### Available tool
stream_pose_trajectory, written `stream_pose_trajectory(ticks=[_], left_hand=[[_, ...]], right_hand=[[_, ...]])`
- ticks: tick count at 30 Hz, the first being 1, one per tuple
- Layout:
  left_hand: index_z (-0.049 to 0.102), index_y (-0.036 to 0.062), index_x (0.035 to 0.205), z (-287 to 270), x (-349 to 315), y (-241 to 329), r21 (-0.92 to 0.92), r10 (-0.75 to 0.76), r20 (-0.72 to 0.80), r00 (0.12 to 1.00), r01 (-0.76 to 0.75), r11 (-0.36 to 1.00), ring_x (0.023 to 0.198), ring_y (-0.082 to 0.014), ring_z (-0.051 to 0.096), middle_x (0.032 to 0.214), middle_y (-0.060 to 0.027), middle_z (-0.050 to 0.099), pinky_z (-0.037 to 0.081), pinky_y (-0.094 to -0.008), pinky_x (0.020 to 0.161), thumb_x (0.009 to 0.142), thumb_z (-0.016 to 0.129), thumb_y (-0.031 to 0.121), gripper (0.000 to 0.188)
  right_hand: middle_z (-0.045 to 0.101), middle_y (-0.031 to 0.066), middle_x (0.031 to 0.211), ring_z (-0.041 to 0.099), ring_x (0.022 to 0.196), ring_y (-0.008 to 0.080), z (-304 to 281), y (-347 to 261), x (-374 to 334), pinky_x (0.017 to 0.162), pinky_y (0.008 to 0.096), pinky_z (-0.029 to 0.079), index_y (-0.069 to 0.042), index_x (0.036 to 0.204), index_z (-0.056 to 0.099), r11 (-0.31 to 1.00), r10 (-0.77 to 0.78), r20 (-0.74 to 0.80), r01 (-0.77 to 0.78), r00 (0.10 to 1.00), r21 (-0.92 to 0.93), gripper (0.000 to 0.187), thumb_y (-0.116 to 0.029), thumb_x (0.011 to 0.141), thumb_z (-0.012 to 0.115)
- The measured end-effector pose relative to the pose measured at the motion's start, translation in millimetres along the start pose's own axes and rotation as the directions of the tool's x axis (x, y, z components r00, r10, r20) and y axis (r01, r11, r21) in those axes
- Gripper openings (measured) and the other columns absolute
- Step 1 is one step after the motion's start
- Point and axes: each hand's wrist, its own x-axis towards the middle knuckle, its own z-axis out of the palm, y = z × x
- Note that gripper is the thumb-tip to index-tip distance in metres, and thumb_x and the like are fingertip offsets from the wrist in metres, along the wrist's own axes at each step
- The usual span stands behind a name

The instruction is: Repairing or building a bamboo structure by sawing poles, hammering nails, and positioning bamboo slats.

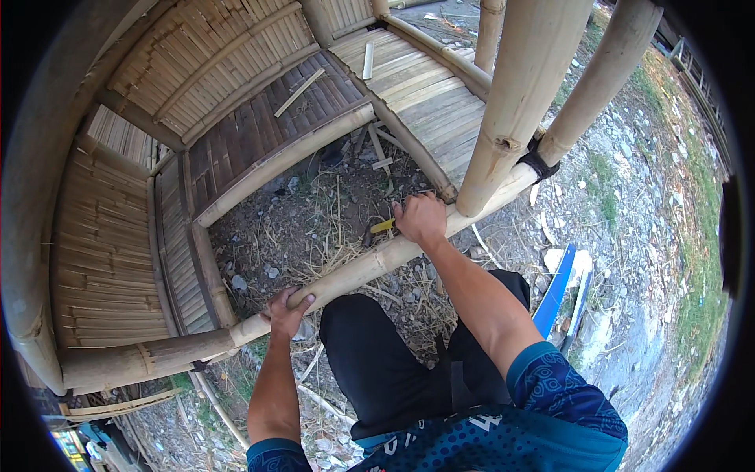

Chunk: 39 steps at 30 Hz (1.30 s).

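Observation:
My left hand is wrapped around the long bamboo pole that runs across in front of my knees. Further right along this pole, my right hand is closed, its back facing up. From its thumb side sticks out a hammer with a yellow handle and a dark head, over the inner side of the pole. My fingers hide the rest of the handle. An upright bamboo post rises from the pole just right of my right hand.
Slatted bamboo benches and a backrest surround a ground opening with straw and stones. Two loose strips lie on the seats. A blue-bladed handsaw is right of my knee. Dark binding wraps a second post's base.

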Motion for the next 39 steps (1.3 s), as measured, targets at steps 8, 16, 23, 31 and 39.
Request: stream_pose_trajectory(ticks=[8, 16, 23, 31, 39], left_hand=[[0.075, 0.0019, 0.126, -2, -4, 8, -0.014, -0.025, 0.016, 1.000, 0.025, 1.000, 0.115, -0.0297, 0.069, 0.121, -0.0165, 0.074, 0.049, -0.0399, 0.107, 0.084, 0.090, 0.042, 0.060], [0.075, 0.0107, 0.128, -4, -2, 6, -0.024, -0.098, 0.071, 0.993, 0.100, 0.995, 0.133, -0.0345, 0.051, 0.126, -0.0159, 0.070, 0.036, -0.0476, 0.119, 0.082, 0.089, 0.054, 0.065], [0.075, 0.0024, 0.126, 0, 1, 1, -0.047, -0.024, 0.047, 0.999, 0.026, 0.999, 0.114, -0.0269, 0.069, 0.123, -0.0163, 0.074, 0.049, -0.0397, 0.107, 0.085, 0.089, 0.043, 0.059], [0.075, 0.0042, 0.128, -7, -6, 36, 0.077, -0.085, 0.038, 0.996, 0.082, 0.994, 0.122, -0.0320, 0.066, 0.126, -0.0184, 0.073, 0.040, -0.0427, 0.117, 0.083, 0.088, 0.049, 0.065], [0.076, 0.0136, 0.128, -5, -1, 5, -0.016, -0.126, 0.079, 0.989, 0.128, 0.992, 0.134, -0.0337, 0.053, 0.129, -0.0120, 0.072, 0.024, -0.0552, 0.124, 0.082, 0.087, 0.057, 0.064]], right_hand=[[0.078, 0.0172, 0.111, 0.066, 0.120, 0.0341, -1, 3, -2, 0.103, 0.0506, 0.050, -0.005, 0.101, 0.082, 1.000, -0.001, -0.020, 0.001, 1.000, 0.006, 0.047, -0.044, 0.103, 0.058], [0.078, 0.0180, 0.110, 0.066, 0.120, 0.0345, -2, 3, -1, 0.103, 0.0526, 0.049, -0.004, 0.102, 0.081, 0.999, -0.003, 0.003, 0.003, 1.000, 0.039, 0.046, -0.044, 0.102, 0.058], [0.078, 0.0178, 0.108, 0.066, 0.119, 0.0345, 3, 6, 0, 0.103, 0.0524, 0.050, -0.004, 0.102, 0.081, 0.999, -0.009, -0.011, 0.009, 1.000, 0.043, 0.045, -0.043, 0.102, 0.058], [0.078, 0.0181, 0.109, 0.067, 0.117, 0.0344, 3, 9, -1, 0.101, 0.0512, 0.051, -0.005, 0.101, 0.082, 0.999, 0.001, -0.045, 0.001, 0.999, 0.046, 0.044, -0.043, 0.101, 0.060], [0.078, 0.0183, 0.108, 0.067, 0.115, 0.0346, 3, 1, 0, 0.100, 0.0503, 0.051, -0.005, 0.100, 0.082, 1.000, -0.013, -0.045, 0.014, 0.999, 0.027, 0.043, -0.043, 0.100, 0.060]])
